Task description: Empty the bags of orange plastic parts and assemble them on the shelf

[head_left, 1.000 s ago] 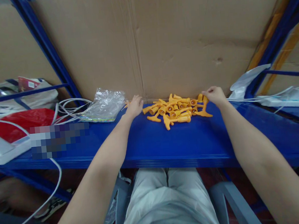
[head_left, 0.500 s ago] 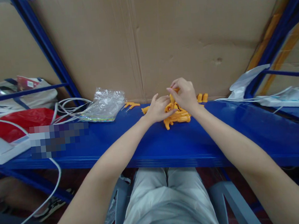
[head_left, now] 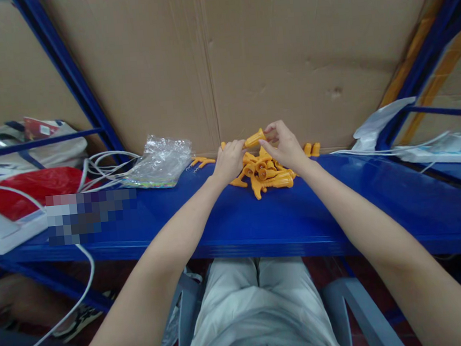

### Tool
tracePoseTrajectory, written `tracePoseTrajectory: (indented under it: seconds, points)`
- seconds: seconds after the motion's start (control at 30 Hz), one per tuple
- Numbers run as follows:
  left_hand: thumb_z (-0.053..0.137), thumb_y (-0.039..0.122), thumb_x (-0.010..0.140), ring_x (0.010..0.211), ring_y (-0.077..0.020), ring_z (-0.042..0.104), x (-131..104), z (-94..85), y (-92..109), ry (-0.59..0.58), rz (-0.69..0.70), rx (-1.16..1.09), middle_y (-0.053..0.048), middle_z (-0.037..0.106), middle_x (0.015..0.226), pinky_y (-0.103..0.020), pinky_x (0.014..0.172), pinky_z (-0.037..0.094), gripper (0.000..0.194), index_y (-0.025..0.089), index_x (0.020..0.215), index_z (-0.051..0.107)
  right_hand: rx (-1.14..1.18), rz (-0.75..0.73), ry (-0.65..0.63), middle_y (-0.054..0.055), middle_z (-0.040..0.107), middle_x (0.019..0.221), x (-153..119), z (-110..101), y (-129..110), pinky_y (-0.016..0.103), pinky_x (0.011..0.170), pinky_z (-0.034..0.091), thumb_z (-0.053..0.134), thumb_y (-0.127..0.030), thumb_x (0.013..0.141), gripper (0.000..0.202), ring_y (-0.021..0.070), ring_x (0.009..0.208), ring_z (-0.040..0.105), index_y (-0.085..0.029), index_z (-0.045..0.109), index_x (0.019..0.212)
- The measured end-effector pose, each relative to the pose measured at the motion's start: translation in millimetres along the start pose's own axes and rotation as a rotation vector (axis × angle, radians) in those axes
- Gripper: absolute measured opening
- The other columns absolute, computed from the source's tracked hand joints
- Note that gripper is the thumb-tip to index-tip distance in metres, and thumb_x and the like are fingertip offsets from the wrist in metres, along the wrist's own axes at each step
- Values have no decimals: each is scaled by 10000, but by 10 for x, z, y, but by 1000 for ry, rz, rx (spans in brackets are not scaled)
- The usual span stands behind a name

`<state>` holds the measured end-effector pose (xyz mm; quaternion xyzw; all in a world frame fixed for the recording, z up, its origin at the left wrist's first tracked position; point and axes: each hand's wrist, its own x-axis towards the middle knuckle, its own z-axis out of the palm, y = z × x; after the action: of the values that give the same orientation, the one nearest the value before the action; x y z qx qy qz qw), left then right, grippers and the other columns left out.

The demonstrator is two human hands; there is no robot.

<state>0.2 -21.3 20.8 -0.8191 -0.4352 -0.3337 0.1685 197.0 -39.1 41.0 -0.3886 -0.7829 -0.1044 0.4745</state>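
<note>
Above a pile of orange plastic parts [head_left: 271, 177] on the blue shelf, both hands meet at one orange piece [head_left: 255, 138]. My left hand [head_left: 231, 159] is wrapped round its left end, with a bit of orange showing past the knuckles. The fingers of my right hand [head_left: 282, 144] pinch around the wider right end of the piece. Two orange parts with metal spirals [head_left: 203, 162] lie left of the pile, and small orange caps [head_left: 312, 149] stand behind my right hand.
A clear plastic bag [head_left: 165, 160] lies left of the orange parts. White cables [head_left: 109, 167], a red bag [head_left: 42, 189] and a power strip [head_left: 13, 235] are farther left. Brown cardboard [head_left: 253, 58] rises behind the blue shelf [head_left: 234, 221]. A person's leg shows at lower left.
My left hand has closed round an orange piece and lifted it off the pile. The piece now lies sideways between both hands, and more of the pile shows.
</note>
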Motion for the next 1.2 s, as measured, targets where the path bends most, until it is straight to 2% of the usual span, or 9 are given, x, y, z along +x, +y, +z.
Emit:
tracePoseTrajectory:
  seconds: [0.13,0.27,0.43,0.6,0.67,0.77,0.93,1.07,1.2]
  points:
    - [329,217,1018,1153,-285,605,-3,-13,10,-32,28,9,-151,688,1224,-431,983,421,325,172,1213,585,34,64,-35,131,625,1224,-18,-12,-12,403,901,526,427,-570,1004,488,239,995,650,-213,525,1322]
    - [344,228,999,1123,-293,624,-13,-29,9,-80,73,32,-157,706,1161,-431,956,428,313,168,1143,616,34,194,-154,107,693,1003,-14,-76,-29,374,856,510,351,-623,1014,525,243,938,658,-186,615,1136]
    - [348,280,1000,1099,-293,645,-21,-3,-30,-116,136,34,-142,725,1109,-430,955,431,320,177,1129,622,158,320,-272,23,625,741,-9,-62,81,304,680,487,453,-616,979,438,181,704,608,-205,603,987]
    - [360,288,1008,1085,-282,674,-18,9,-30,-139,118,42,-141,740,1102,-408,947,444,330,169,1228,576,321,329,-335,-23,577,741,-6,-42,225,266,596,466,568,-593,922,381,135,617,541,-234,556,1051]
    - [370,285,1011,1095,-279,679,-19,-2,-13,-159,108,48,-142,743,1112,-409,959,445,324,166,1236,570,366,302,-356,-11,601,814,-14,-57,262,279,623,495,622,-515,892,350,137,645,563,-239,544,1093]
    - [372,275,1013,1115,-285,683,-20,-15,13,-186,98,71,-153,743,1137,-412,964,454,329,156,1249,567,354,213,-345,37,641,955,-29,-83,298,327,738,538,647,-391,847,312,173,795,620,-233,551,1098]
    - [362,282,1021,1113,-275,697,-18,13,2,-211,113,100,-142,755,1133,-388,937,483,334,160,1258,564,42,51,-315,108,680,1089,-55,-72,282,418,881,507,625,-325,825,312,253,975,627,-200,602,1110]
    - [382,297,1020,1106,-268,706,-15,47,-21,-233,136,96,-134,762,1128,-377,934,494,307,173,1216,582,-207,-20,-364,154,691,1207,-91,-9,171,494,963,450,592,-370,887,323,330,1133,603,-199,651,1155]
    - [396,289,1017,1136,-274,699,-16,34,9,-257,132,106,-142,756,1162,-380,939,495,317,169,1255,567,-319,-35,-428,173,677,1305,-116,50,51,529,1053,385,478,-348,982,366,336,1247,574,-189,652,1262]
